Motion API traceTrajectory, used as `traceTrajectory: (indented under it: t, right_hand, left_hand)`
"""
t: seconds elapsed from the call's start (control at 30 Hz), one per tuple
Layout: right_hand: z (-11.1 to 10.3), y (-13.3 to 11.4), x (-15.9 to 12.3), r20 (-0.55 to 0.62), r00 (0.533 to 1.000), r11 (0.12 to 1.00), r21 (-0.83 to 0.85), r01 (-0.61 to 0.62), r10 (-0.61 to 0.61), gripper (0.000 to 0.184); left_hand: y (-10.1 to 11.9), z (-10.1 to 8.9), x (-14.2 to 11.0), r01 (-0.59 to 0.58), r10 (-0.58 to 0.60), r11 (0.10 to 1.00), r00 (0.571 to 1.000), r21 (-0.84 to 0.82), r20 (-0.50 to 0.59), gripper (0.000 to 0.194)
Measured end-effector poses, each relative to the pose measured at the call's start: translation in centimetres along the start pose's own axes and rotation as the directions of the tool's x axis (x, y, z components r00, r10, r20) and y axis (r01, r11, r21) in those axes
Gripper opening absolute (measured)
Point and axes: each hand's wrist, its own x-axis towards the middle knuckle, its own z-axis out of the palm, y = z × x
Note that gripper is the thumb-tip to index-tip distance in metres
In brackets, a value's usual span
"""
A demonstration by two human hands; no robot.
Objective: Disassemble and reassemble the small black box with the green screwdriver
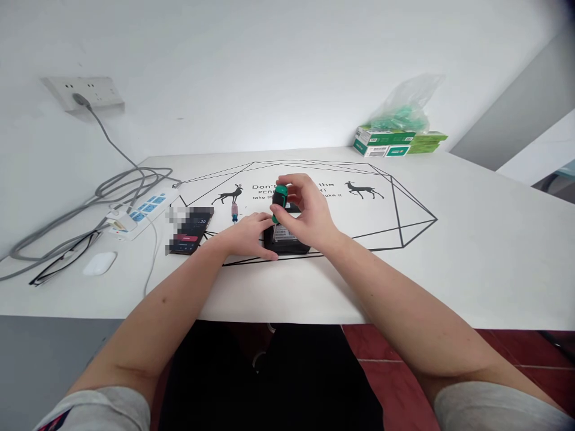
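My right hand [309, 209] is closed around a screwdriver [280, 196] with a green and black handle. The screwdriver stands nearly upright, its shaft pointing down onto a flat black device [294, 246]. A white printed label [284, 232] shows on the device, which my right hand partly covers. From the left side, my left hand [251, 235] holds the device's edge, thumb at the front corner and fingers farther back. The exact spot the screwdriver tip touches is too small to make out. Just beyond my left hand lies a small screwdriver [234, 212] with a pinkish and blue handle.
A phone [191, 230] lies left of my left hand. Farther left are a power strip [153, 206], coiled grey cable [112, 191], glasses [63, 257] and a white case [100, 263]. Green and white boxes [384, 137] under a plastic bag [404, 111] stand at the back right.
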Motion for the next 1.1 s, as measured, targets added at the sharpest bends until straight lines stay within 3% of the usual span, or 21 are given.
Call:
traceTrajectory:
  t: [0.3,0.57,0.67,0.93,1.1]
  right_hand:
    - [0.23,0.03,-0.02,0.030,0.999,1.000,0.020,0.022,-0.022,0.039]
    - [0.10,-0.26,-0.45,0.131,0.990,0.993,0.095,-0.072,0.059,0.047]
    - [0.05,-0.16,-0.35,0.153,0.988,0.996,0.087,-0.021,0.008,0.045]
    - [0.32,0.22,0.06,0.063,0.992,0.992,-0.052,0.114,-0.111,0.033]
    - [0.17,0.10,-0.14,0.102,0.987,0.992,0.009,0.122,-0.122,0.052]
  left_hand:
    - [-0.14,0.12,-0.01,-0.018,0.018,1.000,1.000,-0.006,-0.012,0.101]
    - [0.00,0.10,-0.01,0.015,-0.015,1.000,1.000,0.000,-0.007,0.098]
    - [0.03,0.07,-0.01,0.014,-0.013,1.000,1.000,0.011,-0.012,0.099]
    - [0.29,-0.06,-0.16,0.072,-0.072,0.997,0.997,-0.002,0.014,0.098]
    - [0.14,-0.01,-0.01,-0.012,0.012,1.000,1.000,0.017,-0.018,0.096]
